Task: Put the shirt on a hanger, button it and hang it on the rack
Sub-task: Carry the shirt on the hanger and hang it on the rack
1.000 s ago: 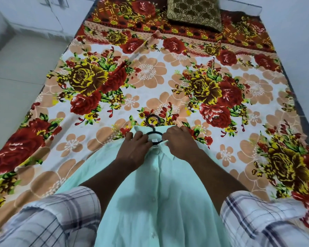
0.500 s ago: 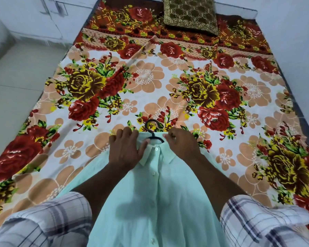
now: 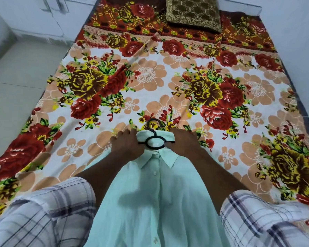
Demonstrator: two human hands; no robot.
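A pale mint shirt (image 3: 155,202) lies front-up on the flowered bedsheet (image 3: 150,82), its placket closed with white buttons down the middle. A black plastic hanger (image 3: 154,139) sits inside it; the hook and ring stick out above the collar. My left hand (image 3: 127,147) grips the left shoulder and collar of the shirt. My right hand (image 3: 184,143) grips the right shoulder by the collar. Both hands flank the hanger's ring. The hanger's arms are hidden under the fabric.
A brown-gold patterned cushion (image 3: 193,13) lies at the head of the bed. Pale tiled floor (image 3: 16,86) runs along the left side, with white cupboards (image 3: 43,13) behind it. A white wall (image 3: 296,41) borders the right. No rack is in view.
My hands have spread apart from the collar centre to the shoulders. The hanger's ring is now fully exposed above the collar.
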